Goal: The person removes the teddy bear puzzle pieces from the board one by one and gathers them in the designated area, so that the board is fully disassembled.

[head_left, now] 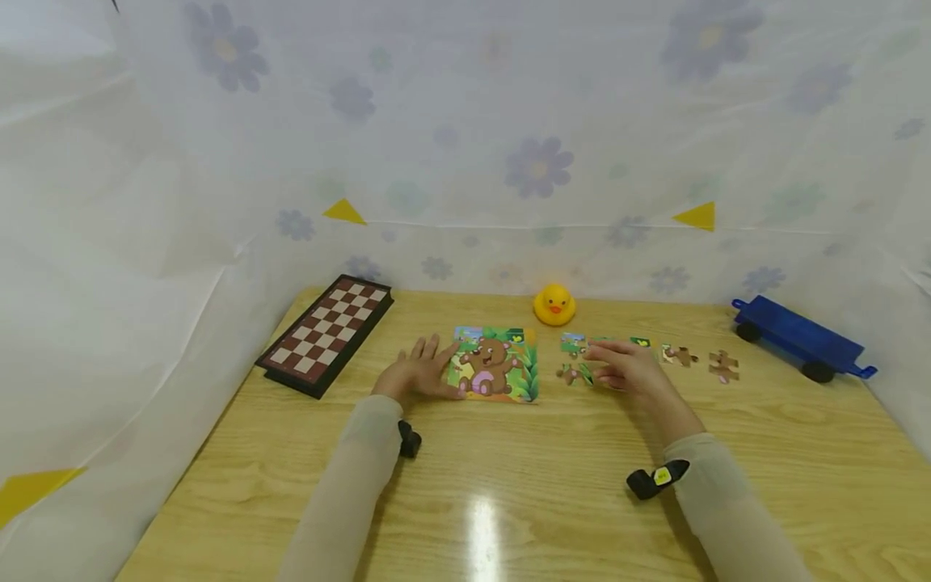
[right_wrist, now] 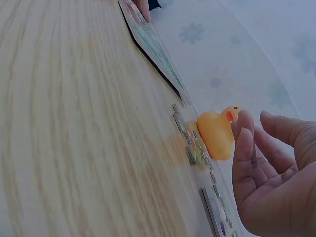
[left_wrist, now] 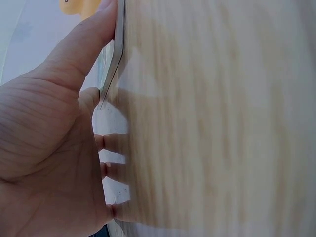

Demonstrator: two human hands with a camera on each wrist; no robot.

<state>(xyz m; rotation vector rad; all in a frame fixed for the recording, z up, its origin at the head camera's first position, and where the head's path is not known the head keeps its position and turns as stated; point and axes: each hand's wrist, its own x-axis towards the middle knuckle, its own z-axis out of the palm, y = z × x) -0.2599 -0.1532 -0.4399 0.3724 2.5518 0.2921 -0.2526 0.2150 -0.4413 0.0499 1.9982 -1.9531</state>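
Observation:
My left hand [head_left: 418,373] rests with fingers spread at the left edge of a square bear puzzle board [head_left: 518,365]. Its thumb [left_wrist: 81,44] touches the board's near edge in the left wrist view. My right hand [head_left: 640,373] hovers over loose puzzle pieces to the right of the board, its fingers loosely bent. Nothing shows between thumb and fingers [right_wrist: 243,160] in the right wrist view. Two pieces, a blue-green one [head_left: 572,343] and a brown-green one [head_left: 575,373], lie left of this hand; others sit partly hidden behind it. Brown bear pieces [head_left: 723,366] lie farther right.
A yellow rubber duck [head_left: 554,305] stands behind the board and pieces. At the left lies a brown-and-white checkered board case [head_left: 327,335]. Toward the right edge is a blue toy trailer [head_left: 803,333] with black wheels. A flowered white curtain [head_left: 465,162] hangs behind the wooden table [head_left: 553,485].

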